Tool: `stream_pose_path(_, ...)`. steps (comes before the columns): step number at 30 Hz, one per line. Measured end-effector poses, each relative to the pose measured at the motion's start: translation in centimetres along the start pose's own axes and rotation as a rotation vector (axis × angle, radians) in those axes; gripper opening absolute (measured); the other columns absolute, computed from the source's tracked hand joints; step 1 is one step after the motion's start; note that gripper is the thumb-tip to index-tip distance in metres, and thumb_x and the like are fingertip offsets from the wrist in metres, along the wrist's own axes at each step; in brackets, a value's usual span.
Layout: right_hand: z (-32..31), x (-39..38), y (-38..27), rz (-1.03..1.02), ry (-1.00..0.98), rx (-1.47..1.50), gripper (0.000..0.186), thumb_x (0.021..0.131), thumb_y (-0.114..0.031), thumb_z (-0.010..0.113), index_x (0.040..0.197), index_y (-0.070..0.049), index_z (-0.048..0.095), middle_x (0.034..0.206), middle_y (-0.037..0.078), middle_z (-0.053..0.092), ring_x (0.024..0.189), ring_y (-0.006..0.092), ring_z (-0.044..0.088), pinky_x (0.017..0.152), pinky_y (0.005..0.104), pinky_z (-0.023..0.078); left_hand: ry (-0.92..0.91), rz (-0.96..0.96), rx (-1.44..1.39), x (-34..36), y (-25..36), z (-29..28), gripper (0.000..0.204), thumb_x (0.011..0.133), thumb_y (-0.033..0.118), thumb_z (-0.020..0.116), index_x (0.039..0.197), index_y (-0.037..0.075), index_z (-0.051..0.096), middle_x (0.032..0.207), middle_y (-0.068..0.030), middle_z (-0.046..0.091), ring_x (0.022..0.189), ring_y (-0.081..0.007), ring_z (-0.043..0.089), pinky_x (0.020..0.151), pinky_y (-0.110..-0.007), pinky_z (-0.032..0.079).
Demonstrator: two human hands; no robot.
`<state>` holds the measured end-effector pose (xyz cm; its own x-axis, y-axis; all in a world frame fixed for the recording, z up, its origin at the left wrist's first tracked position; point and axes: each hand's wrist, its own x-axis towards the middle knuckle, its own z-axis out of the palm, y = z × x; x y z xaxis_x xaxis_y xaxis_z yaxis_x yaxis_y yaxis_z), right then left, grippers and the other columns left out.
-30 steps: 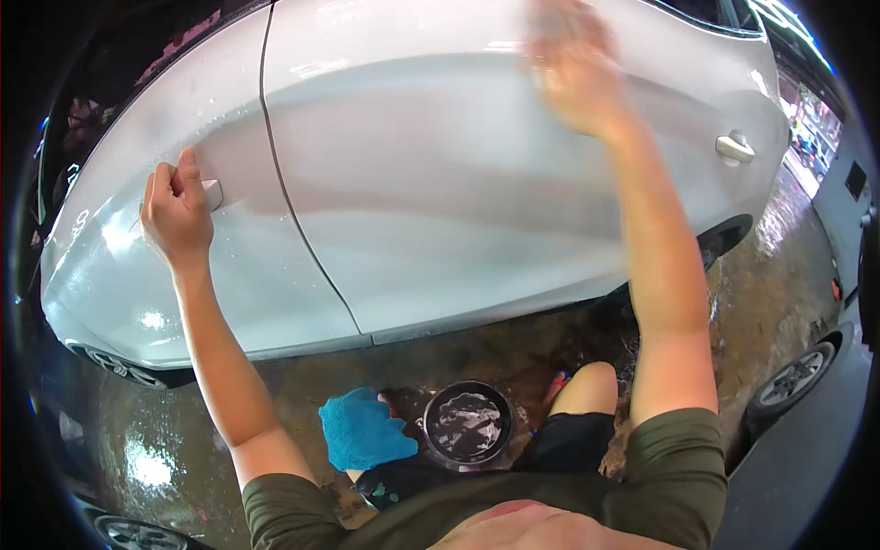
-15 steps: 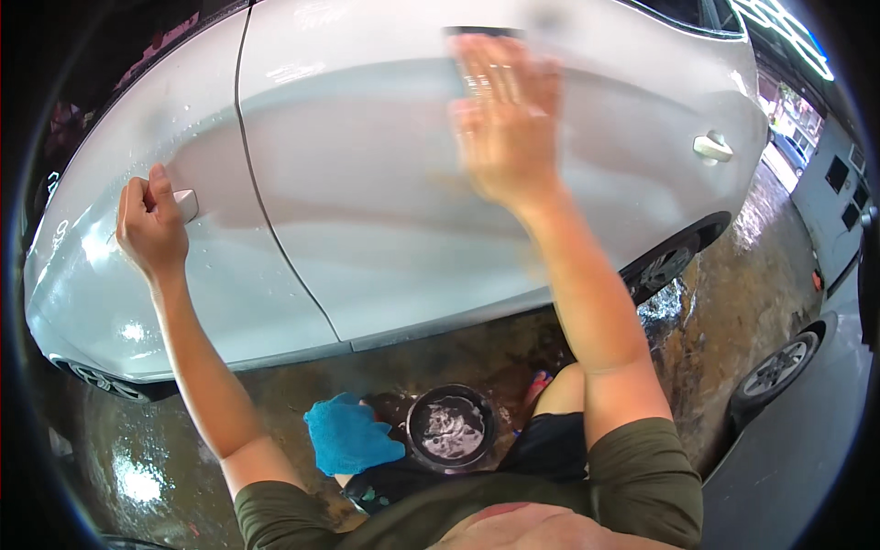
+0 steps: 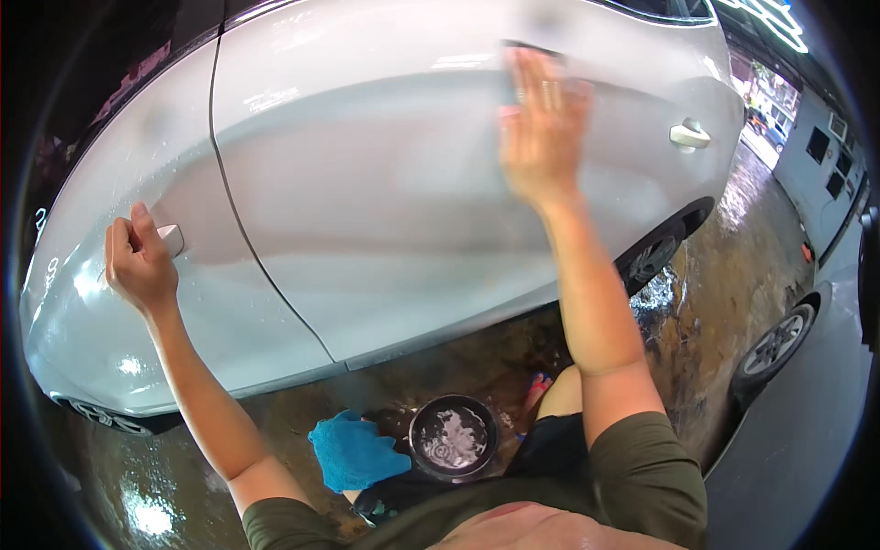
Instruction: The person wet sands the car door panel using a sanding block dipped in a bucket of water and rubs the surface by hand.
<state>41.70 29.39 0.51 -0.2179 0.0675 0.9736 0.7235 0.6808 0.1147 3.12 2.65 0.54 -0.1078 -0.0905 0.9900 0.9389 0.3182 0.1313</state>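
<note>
A silver-white car's door panel [image 3: 385,183] fills the upper middle of the head view. My right hand [image 3: 545,133] is pressed on the upper part of that panel, fingers stretched over a dark flat pad [image 3: 532,48]. Only the pad's dark edge shows beyond the fingertips; my palm and fingers hide the rest, and motion blurs it. My left hand [image 3: 139,261] is curled at the light door handle [image 3: 171,240] of the door to the left, thumb up and fingers closed round it.
Between my legs a black bucket [image 3: 414,440] of foamy water stands on the wet floor [image 3: 266,417]. A blue cloth [image 3: 353,451] lies over my left knee. Another door handle [image 3: 689,136] sticks out at the right. A grey car [image 3: 807,431] is parked behind on the right.
My right hand has slid a little to the right along the panel with the pad. My left hand stays at the handle. The whole view has shifted slightly.
</note>
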Motion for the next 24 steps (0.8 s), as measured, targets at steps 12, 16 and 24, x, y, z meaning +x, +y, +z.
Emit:
stream_pose_path(12,-0.3,0.1,3.4,-0.059,-0.060,0.016,0.061,0.101,-0.030,0.043,0.158,-0.008,0.038,0.162,0.011,0.040,0.153,0.0240,0.031,0.124,0.0617,0.011,-0.032,0.001,0.119,-0.6,-1.3,-0.1,0.046,0.103,0.036,0.061,0.072,0.003,0.051,0.063,-0.0088,0.051,0.059,-0.0247,0.051,0.056,-0.037,0.044)
stream_pose_path(16,-3.4,-2.3,23.8,0.550,-0.002,-0.084,0.056,0.106,-0.030,0.038,0.158,-0.008,0.038,0.163,0.011,0.039,0.151,0.0249,0.034,0.123,0.0597,0.012,-0.163,-0.146,0.180,-0.4,0.8,1.4,0.050,0.103,0.050,0.054,0.080,0.005,0.058,0.067,-0.0093,0.058,0.063,-0.0274,0.056,0.063,-0.041,0.046)
stream_pose_path(24,-2.1,-1.7,15.5,0.165,-0.108,-0.148,0.063,0.104,-0.037,0.037,0.156,-0.002,0.038,0.163,0.014,0.037,0.153,0.0312,0.029,0.123,0.0621,0.012,-0.272,-0.262,0.206,0.4,0.2,-0.2,0.056,0.104,0.053,0.051,0.079,0.002,0.055,0.068,-0.0113,0.058,0.064,-0.0272,0.055,0.065,-0.042,0.045)
